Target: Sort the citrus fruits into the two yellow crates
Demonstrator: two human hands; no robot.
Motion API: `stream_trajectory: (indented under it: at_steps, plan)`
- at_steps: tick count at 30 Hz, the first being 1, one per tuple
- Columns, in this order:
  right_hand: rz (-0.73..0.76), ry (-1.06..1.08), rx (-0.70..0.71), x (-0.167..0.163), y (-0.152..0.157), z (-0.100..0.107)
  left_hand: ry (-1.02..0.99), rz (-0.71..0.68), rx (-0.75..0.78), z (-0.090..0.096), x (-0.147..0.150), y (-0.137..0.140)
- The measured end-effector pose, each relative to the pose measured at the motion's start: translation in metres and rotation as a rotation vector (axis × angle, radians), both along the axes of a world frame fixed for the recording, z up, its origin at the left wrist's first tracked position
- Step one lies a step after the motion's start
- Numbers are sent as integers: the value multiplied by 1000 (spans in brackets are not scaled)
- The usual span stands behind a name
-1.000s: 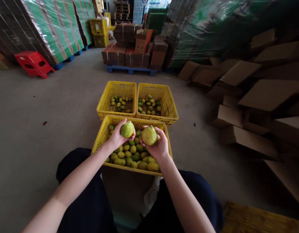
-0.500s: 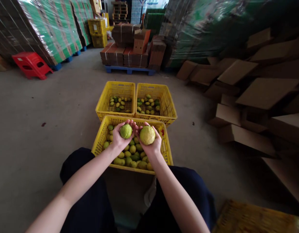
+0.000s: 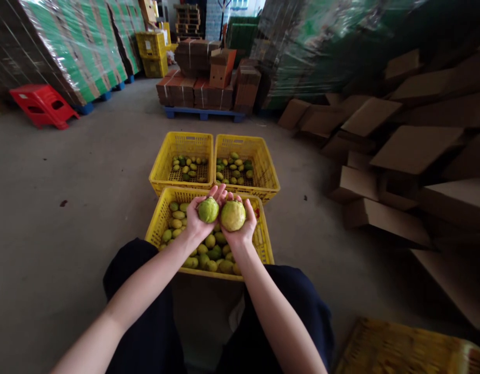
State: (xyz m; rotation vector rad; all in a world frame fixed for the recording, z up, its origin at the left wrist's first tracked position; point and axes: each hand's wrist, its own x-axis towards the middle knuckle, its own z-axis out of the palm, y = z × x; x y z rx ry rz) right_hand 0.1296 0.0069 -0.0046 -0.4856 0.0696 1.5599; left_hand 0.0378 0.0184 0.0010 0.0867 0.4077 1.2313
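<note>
My left hand (image 3: 201,217) is cupped palm-up around a ribbed green lemon (image 3: 208,210), its thumb along the side and its fingers pointing away from me. Close beside it, my right hand (image 3: 242,228) holds a larger, paler yellow-green lemon (image 3: 233,215) with thumb and fingers curled about it. The two hands nearly touch. Both are above a yellow plastic crate (image 3: 268,244) between my knees, which holds many green and yellow lemons (image 3: 203,259). My forearms and hands hide part of its contents.
Two more yellow crates, a left one (image 3: 159,169) and a right one (image 3: 271,174), hold fewer lemons just beyond. Cardboard boxes (image 3: 414,148) lie heaped at right. A red stool (image 3: 45,106) stands at left, and bundled cartons (image 3: 212,96) sit on a blue pallet (image 3: 203,113) ahead.
My left hand has shifted slightly right and closer to my right hand, its lemon turned a little. The whole view has swung slightly. Both lemons stay held.
</note>
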Motion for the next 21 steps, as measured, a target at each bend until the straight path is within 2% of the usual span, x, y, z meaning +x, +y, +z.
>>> stream_trajectory:
  at_steps: [3, 6, 9, 10, 12, 14, 15, 18, 21]
  plan:
    - [25, 21, -15, 4, -3, -1, -5, -1, -81, 1, -2, -1]
    - [48, 33, 19, 12, -4, 1, -21, 3, -95, 6, -16, 4]
    - [11, 48, 39, 25, -4, 5, -33, 124, -98, 12, -40, 18]
    - [-10, 54, 29, 30, -4, 6, 0, 160, -115, 12, -47, 24]
    - [-46, 59, -7, 38, -4, 7, 182, 131, -188, 6, -56, 32]
    - [-62, 59, -55, 44, -4, 7, 458, -10, -314, -10, -54, 31]
    - [-60, 57, -73, 46, -5, 6, 532, -98, -374, -22, -49, 25]
    - [-39, 39, -94, 53, -8, 2, 660, -331, -477, -63, -27, -9]
    - [-33, 12, -102, 60, -11, -2, 759, -520, -508, -97, -7, -50]
